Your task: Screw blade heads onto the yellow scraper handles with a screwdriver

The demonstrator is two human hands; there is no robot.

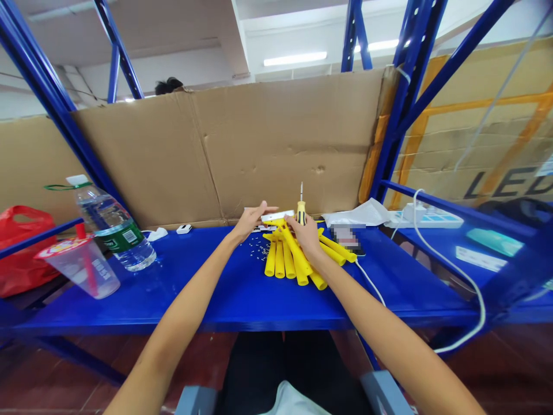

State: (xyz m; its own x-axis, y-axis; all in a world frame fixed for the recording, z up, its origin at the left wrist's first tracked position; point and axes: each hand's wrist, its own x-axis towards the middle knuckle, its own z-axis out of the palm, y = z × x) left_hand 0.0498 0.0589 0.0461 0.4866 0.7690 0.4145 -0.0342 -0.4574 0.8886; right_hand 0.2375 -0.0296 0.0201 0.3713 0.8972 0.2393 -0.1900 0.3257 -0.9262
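Both of my hands meet over the middle of the blue table. My left hand point(250, 221) is at the left end of a white strip-shaped piece point(279, 217), its fingers along it and partly hidden. Yellow plastic shows just under the strip. In my right hand point(306, 233) is a screwdriver point(301, 213) with a yellow and black handle, its shaft pointing up. The right fingertips also touch the strip's right end. Beneath the hands lie several yellow tube-shaped handles point(280, 262), fanned out with open ends towards me. Small loose screws point(258, 248) are scattered to their left.
On the left of the blue table point(185, 288) stand a water bottle point(116, 227) and a plastic cup point(84, 268) with a straw. A phone point(348, 239) with a white cable lies right. Behind are a plastic bag point(358, 213), power strip point(425, 220) and cardboard wall point(285, 138).
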